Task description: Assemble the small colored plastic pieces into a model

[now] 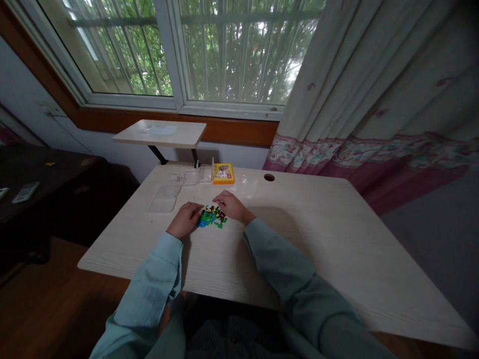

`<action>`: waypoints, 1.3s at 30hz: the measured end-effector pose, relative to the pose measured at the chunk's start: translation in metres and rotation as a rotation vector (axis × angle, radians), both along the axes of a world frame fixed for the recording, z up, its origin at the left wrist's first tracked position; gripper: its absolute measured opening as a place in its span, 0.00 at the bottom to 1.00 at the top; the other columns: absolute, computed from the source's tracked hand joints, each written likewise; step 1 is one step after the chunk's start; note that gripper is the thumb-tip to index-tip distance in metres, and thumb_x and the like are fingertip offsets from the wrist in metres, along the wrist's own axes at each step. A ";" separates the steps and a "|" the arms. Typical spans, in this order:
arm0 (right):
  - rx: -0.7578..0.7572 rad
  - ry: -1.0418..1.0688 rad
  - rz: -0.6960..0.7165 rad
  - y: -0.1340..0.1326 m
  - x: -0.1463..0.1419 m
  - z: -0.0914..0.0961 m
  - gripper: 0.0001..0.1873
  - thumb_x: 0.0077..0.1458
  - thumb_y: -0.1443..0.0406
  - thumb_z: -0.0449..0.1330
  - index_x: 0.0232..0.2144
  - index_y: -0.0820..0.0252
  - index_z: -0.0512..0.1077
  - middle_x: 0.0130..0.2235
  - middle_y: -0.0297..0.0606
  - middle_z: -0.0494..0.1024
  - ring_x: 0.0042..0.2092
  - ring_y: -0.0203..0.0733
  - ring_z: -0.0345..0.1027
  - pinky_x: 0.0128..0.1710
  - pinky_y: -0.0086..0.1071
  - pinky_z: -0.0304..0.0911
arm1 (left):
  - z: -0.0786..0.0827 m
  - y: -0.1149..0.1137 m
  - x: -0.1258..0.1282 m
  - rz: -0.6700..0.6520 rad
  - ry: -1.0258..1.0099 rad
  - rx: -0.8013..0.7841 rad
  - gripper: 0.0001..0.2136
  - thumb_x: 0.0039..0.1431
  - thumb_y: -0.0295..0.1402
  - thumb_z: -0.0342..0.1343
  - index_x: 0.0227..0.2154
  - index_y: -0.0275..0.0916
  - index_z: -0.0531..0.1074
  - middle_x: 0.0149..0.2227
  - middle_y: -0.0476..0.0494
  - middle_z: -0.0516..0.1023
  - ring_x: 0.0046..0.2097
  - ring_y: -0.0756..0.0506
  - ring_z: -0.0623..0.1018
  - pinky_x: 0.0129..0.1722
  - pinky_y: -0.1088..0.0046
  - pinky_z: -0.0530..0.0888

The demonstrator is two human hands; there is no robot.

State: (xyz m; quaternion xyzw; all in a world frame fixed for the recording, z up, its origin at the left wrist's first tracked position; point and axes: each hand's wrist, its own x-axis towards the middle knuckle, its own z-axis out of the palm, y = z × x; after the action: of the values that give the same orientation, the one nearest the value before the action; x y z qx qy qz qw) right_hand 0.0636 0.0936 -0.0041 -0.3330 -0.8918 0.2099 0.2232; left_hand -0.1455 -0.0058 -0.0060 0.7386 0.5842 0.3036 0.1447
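Note:
A small heap of tiny plastic pieces [212, 217] in blue, green, yellow and dark brown lies on the pale desk. My left hand [185, 219] rests against the heap's left side, its fingers bent together at the edge of the pieces. Over the upper right of the heap is my right hand [231, 205], thumb and forefinger brought together in a pinch. Whatever either hand has between its fingertips is too small to make out.
Behind the hands stands a yellow-orange box [223, 173], beside several clear plastic cases [163, 198] with open lids. A raised shelf [179, 133] sits at the back left. The desk [318, 249] has a round cable hole [269, 177]; a curtain [337, 99] hangs at right.

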 end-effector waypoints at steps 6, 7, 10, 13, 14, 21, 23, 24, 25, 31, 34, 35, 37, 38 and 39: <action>-0.059 -0.026 -0.090 0.003 0.037 0.007 0.14 0.56 0.74 0.54 0.42 0.64 0.77 0.42 0.44 0.78 0.44 0.39 0.70 0.50 0.34 0.62 | -0.002 0.006 0.018 -0.222 0.027 0.066 0.30 0.59 0.45 0.57 0.61 0.40 0.60 0.63 0.34 0.63 0.64 0.37 0.62 0.64 0.53 0.60; -0.064 -0.034 -0.088 0.000 0.043 0.007 0.13 0.55 0.73 0.57 0.42 0.64 0.77 0.41 0.44 0.78 0.43 0.40 0.70 0.49 0.34 0.63 | -0.004 0.007 0.021 -0.256 0.041 0.057 0.34 0.55 0.47 0.59 0.62 0.39 0.59 0.63 0.32 0.62 0.65 0.36 0.61 0.64 0.52 0.60; -0.083 -0.055 -0.058 -0.010 0.058 0.006 0.18 0.45 0.70 0.68 0.41 0.66 0.76 0.38 0.43 0.77 0.39 0.39 0.71 0.44 0.33 0.66 | -0.008 0.011 0.030 -0.298 0.073 0.053 0.42 0.48 0.51 0.64 0.63 0.38 0.57 0.64 0.29 0.60 0.65 0.34 0.60 0.64 0.51 0.59; -0.093 -0.066 -0.036 -0.022 0.063 0.005 0.21 0.38 0.72 0.71 0.40 0.66 0.77 0.35 0.41 0.76 0.37 0.39 0.70 0.42 0.32 0.66 | -0.011 0.014 0.038 -0.316 0.108 0.062 0.45 0.46 0.55 0.64 0.63 0.36 0.56 0.64 0.28 0.59 0.66 0.33 0.59 0.64 0.50 0.59; -0.090 -0.064 -0.036 -0.026 0.062 0.005 0.20 0.39 0.73 0.69 0.39 0.66 0.77 0.35 0.40 0.76 0.37 0.39 0.70 0.42 0.32 0.66 | -0.011 0.015 0.040 -0.319 0.117 0.063 0.45 0.45 0.55 0.63 0.63 0.36 0.57 0.64 0.28 0.59 0.66 0.33 0.59 0.64 0.50 0.59; -0.069 -0.009 -0.069 -0.037 0.051 0.007 0.14 0.46 0.77 0.60 0.37 0.66 0.77 0.37 0.43 0.78 0.37 0.38 0.71 0.43 0.31 0.66 | -0.013 0.016 0.048 -0.315 0.108 0.107 0.35 0.52 0.51 0.61 0.59 0.38 0.62 0.60 0.31 0.66 0.63 0.36 0.63 0.63 0.52 0.62; -0.083 0.037 -0.092 -0.034 0.056 0.008 0.14 0.48 0.76 0.59 0.39 0.65 0.77 0.39 0.43 0.79 0.37 0.37 0.71 0.43 0.31 0.66 | -0.011 0.016 0.049 -0.315 0.112 0.118 0.32 0.54 0.49 0.60 0.58 0.39 0.64 0.59 0.32 0.67 0.62 0.36 0.64 0.63 0.53 0.63; -0.103 0.069 -0.117 -0.031 0.061 0.009 0.14 0.49 0.75 0.60 0.39 0.64 0.77 0.40 0.43 0.79 0.37 0.36 0.71 0.43 0.31 0.67 | -0.010 0.015 0.050 -0.316 0.118 0.119 0.31 0.54 0.49 0.60 0.57 0.39 0.65 0.59 0.33 0.67 0.62 0.37 0.64 0.62 0.53 0.63; -0.132 0.102 -0.150 -0.028 0.066 0.010 0.13 0.49 0.73 0.60 0.39 0.63 0.77 0.40 0.42 0.79 0.36 0.36 0.71 0.42 0.31 0.67 | -0.009 0.015 0.050 -0.321 0.124 0.117 0.30 0.55 0.48 0.59 0.57 0.40 0.65 0.59 0.33 0.67 0.62 0.37 0.64 0.62 0.54 0.63; -0.279 0.222 -0.267 -0.022 0.112 0.013 0.13 0.54 0.66 0.59 0.41 0.63 0.77 0.40 0.43 0.79 0.38 0.37 0.73 0.41 0.32 0.68 | 0.003 0.016 0.057 -0.415 0.125 0.104 0.23 0.57 0.46 0.58 0.54 0.43 0.69 0.58 0.34 0.66 0.62 0.37 0.64 0.61 0.56 0.63; -0.279 0.231 -0.294 -0.028 0.132 0.015 0.12 0.55 0.64 0.59 0.40 0.62 0.77 0.40 0.43 0.79 0.38 0.38 0.73 0.42 0.33 0.69 | 0.005 0.019 0.063 -0.446 0.096 0.102 0.18 0.59 0.44 0.56 0.49 0.43 0.72 0.54 0.35 0.68 0.60 0.39 0.65 0.60 0.59 0.64; -0.275 0.229 -0.298 -0.031 0.137 0.016 0.12 0.55 0.64 0.59 0.40 0.62 0.77 0.40 0.43 0.79 0.37 0.38 0.73 0.41 0.34 0.69 | 0.005 0.021 0.065 -0.452 0.084 0.098 0.16 0.59 0.42 0.56 0.47 0.43 0.73 0.53 0.36 0.69 0.59 0.39 0.66 0.59 0.59 0.65; -0.273 0.225 -0.288 -0.037 0.146 0.017 0.12 0.55 0.63 0.59 0.39 0.61 0.77 0.40 0.43 0.79 0.37 0.39 0.74 0.42 0.34 0.70 | 0.006 0.022 0.069 -0.458 0.067 0.092 0.13 0.59 0.40 0.56 0.45 0.42 0.73 0.50 0.37 0.70 0.57 0.40 0.67 0.58 0.60 0.66; -0.278 0.227 -0.280 -0.039 0.150 0.017 0.11 0.55 0.63 0.59 0.39 0.61 0.77 0.40 0.43 0.79 0.38 0.39 0.74 0.42 0.35 0.70 | 0.006 0.023 0.071 -0.458 0.065 0.092 0.12 0.59 0.40 0.56 0.44 0.42 0.73 0.49 0.37 0.70 0.56 0.40 0.68 0.57 0.60 0.66; -0.286 0.231 -0.272 -0.042 0.154 0.017 0.12 0.55 0.63 0.59 0.39 0.61 0.77 0.40 0.43 0.79 0.38 0.39 0.75 0.42 0.35 0.70 | 0.006 0.024 0.073 -0.457 0.067 0.094 0.12 0.59 0.39 0.56 0.44 0.42 0.73 0.48 0.38 0.70 0.56 0.41 0.68 0.57 0.60 0.66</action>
State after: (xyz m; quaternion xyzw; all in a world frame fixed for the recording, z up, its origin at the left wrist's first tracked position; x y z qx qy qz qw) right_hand 0.2175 0.0518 0.0130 -0.4520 -0.7683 0.3391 0.3006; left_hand -0.0729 0.0179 -0.0001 0.8672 0.3915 0.2654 0.1556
